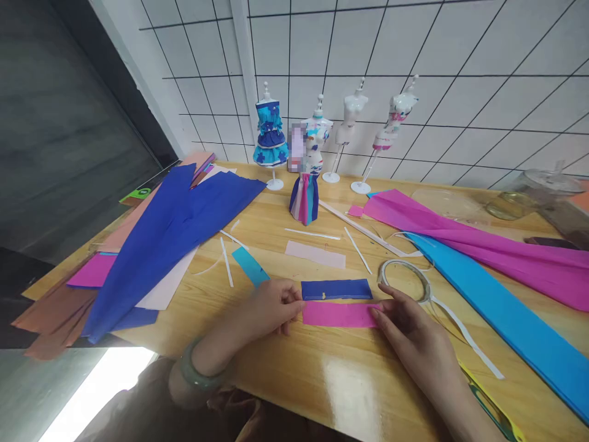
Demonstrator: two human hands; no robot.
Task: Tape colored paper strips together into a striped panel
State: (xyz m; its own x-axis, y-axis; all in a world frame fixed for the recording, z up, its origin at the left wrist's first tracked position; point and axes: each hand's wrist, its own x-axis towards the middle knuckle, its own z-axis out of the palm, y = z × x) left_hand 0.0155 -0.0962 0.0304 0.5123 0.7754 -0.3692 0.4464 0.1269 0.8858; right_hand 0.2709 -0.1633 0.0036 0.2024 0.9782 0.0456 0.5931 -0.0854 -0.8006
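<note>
A pair of bare hands spans a bright pink strip (338, 314) at the near side of a wooden desk (294, 368), just below a dark blue strip (338, 290). The left hand (278, 302) has its grip closed on the pink strip's left end, thumb against fingers; the right hand (409, 331) sets its thumb on the other end, forefinger raised, though whether its grip is closed cannot be told. A roll of tape (427, 288) lies near the right hand. Behind, four small dress forms stand before a tiled wall (460, 49), one in a ruffled blue dress (270, 134).
</note>
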